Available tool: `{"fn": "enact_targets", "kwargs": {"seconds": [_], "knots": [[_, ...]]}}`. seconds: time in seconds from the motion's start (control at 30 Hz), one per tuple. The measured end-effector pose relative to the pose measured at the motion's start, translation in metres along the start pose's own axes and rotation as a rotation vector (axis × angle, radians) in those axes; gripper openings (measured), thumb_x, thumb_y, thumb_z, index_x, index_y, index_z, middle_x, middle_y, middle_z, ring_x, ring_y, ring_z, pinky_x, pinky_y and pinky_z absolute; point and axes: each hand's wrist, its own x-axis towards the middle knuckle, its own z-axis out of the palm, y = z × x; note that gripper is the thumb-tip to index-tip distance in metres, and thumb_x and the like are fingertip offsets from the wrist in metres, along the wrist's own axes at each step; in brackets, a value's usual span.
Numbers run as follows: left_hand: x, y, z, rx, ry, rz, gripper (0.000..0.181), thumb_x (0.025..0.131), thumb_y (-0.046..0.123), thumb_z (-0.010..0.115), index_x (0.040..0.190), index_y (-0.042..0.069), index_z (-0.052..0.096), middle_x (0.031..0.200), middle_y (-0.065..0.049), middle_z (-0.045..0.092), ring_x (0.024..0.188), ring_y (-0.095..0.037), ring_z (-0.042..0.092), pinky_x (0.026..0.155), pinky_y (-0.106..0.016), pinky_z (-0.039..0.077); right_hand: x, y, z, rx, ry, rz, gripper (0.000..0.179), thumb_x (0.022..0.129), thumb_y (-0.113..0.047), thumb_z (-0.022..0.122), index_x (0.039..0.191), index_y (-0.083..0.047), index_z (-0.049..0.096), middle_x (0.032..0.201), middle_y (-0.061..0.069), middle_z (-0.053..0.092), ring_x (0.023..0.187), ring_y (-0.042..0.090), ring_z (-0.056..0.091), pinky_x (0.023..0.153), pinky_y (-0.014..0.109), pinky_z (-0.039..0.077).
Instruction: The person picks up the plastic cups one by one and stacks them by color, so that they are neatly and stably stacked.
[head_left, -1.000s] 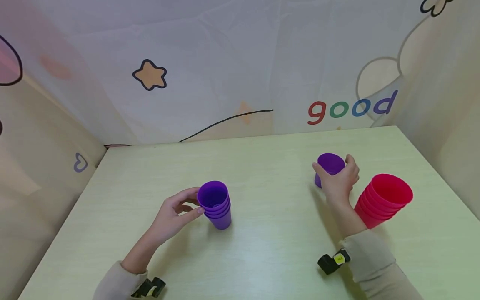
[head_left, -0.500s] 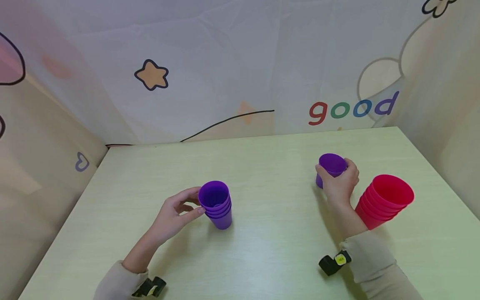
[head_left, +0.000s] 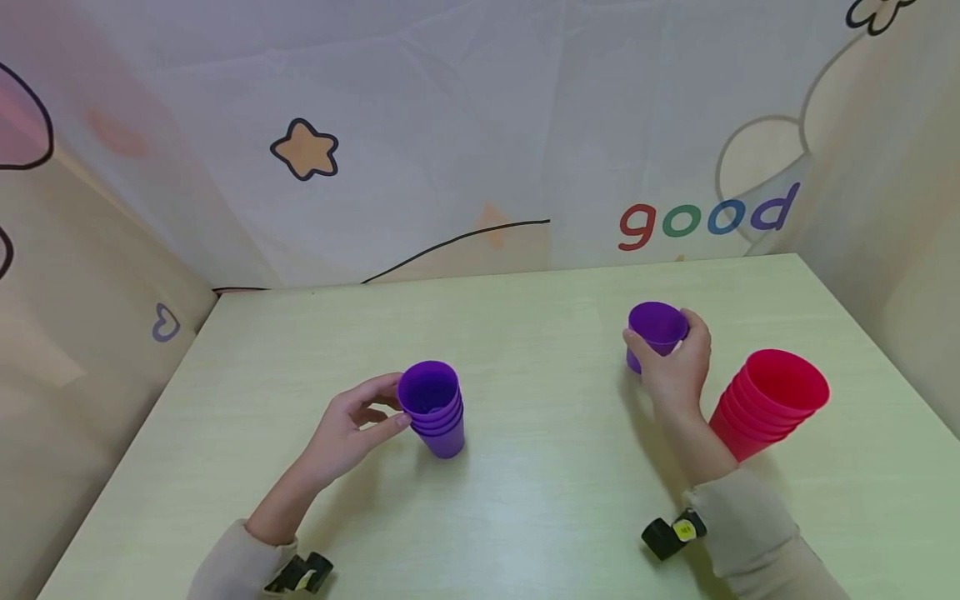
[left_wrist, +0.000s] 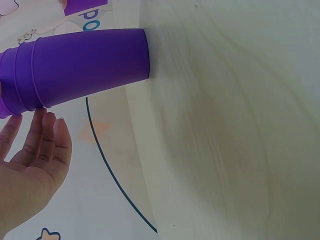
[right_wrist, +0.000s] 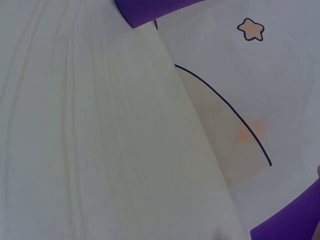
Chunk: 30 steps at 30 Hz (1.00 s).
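Near the middle of the table stands a short stack of nested purple cups [head_left: 441,437], upright. My left hand [head_left: 348,429] holds this stack near the rims from its left side, thumb in front and fingers behind. In the left wrist view, fingertips touch the ridged upper part of the purple stack [left_wrist: 95,67]. Farther back on the right, my right hand [head_left: 681,367] grips a single purple cup [head_left: 657,325] between thumb and fingers. Only a corner of that cup [right_wrist: 295,215] shows in the right wrist view, where most of the hand is out of frame.
A stack of red cups [head_left: 783,387] stands right of my right forearm, close to it. The pale wooden table [head_left: 525,500] ends at a printed cloth backdrop [head_left: 450,125], with cloth on both sides too.
My right hand has shifted slightly left and away with the purple cup in its grip. My left hand and the purple stack stay in place.
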Motion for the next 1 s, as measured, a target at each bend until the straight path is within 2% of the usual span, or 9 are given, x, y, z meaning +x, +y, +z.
{"fn": "enact_targets", "kwargs": {"seconds": [0.3,0.53,0.77,1.0], "knots": [[0.0,-0.002,0.0,0.0,0.007,0.01,0.04,0.083,0.008,0.066,0.122,0.006,0.055,0.105,-0.006,0.061,0.095,-0.018,0.055,0.074,-0.034,0.049,-0.007,-0.009,0.0,0.005,-0.056,-0.065,0.08,0.083,-0.029,0.066,0.143,-0.011,0.017,0.144,0.008,0.026,0.132,0.022,0.024,0.105,0.04,0.025],[0.0,-0.001,0.0,0.004,0.005,-0.002,0.04,0.083,0.009,0.066,0.121,0.007,0.055,0.105,-0.005,0.061,0.095,-0.018,0.055,0.075,-0.037,0.049,-0.013,-0.016,-0.001,0.004,-0.093,-0.071,0.08,0.082,-0.032,0.066,0.144,-0.013,0.017,0.144,0.007,0.028,0.132,0.023,0.025,0.102,0.043,0.03],[0.0,-0.002,0.0,0.0,0.01,0.006,0.04,0.083,0.008,0.066,0.121,0.005,0.055,0.103,-0.008,0.061,0.094,-0.018,0.055,0.075,-0.035,0.048,-0.02,-0.026,-0.003,0.005,-0.115,-0.112,0.079,0.082,-0.032,0.066,0.143,-0.012,0.019,0.141,0.009,0.031,0.127,0.025,0.029,0.097,0.044,0.036],[0.0,-0.002,0.0,0.0,0.011,-0.004,0.04,0.083,0.008,0.066,0.121,0.007,0.055,0.103,-0.005,0.061,0.095,-0.018,0.055,0.074,-0.036,0.048,-0.026,-0.034,-0.005,0.03,-0.142,-0.159,0.078,0.082,-0.03,0.066,0.142,-0.011,0.021,0.138,0.01,0.034,0.123,0.027,0.033,0.093,0.045,0.039]]}}
